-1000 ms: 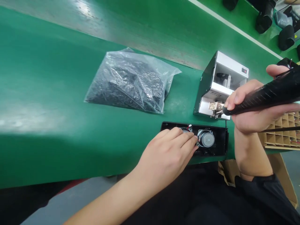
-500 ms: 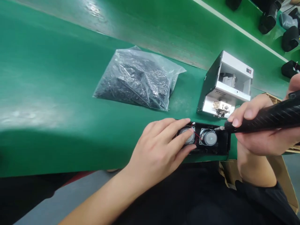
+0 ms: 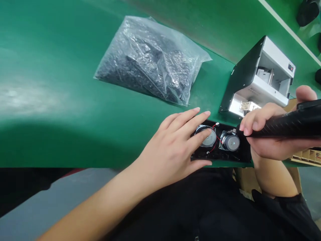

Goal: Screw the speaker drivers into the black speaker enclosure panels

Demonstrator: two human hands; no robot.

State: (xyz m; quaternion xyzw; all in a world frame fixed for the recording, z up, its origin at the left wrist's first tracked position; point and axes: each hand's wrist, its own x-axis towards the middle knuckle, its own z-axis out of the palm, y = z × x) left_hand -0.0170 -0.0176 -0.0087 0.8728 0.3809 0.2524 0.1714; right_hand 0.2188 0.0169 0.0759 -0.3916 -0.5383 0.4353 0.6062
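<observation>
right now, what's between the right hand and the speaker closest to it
The head view shows the screwdriver's metal tip between the right hand and that speaker; whether it touches the speaker is unclear.

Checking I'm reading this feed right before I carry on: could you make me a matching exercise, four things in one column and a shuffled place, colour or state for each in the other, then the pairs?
Things
1. Plastic bag
2. Screwdriver
3. Left hand
4. Machine

Place, colour or state
A. Fingers spread over part of the black case
B. Silver front with a black side
C. See-through, with dark contents
D. Gripped in the right hand

Right pairs: 1-C, 2-D, 3-A, 4-B
</observation>
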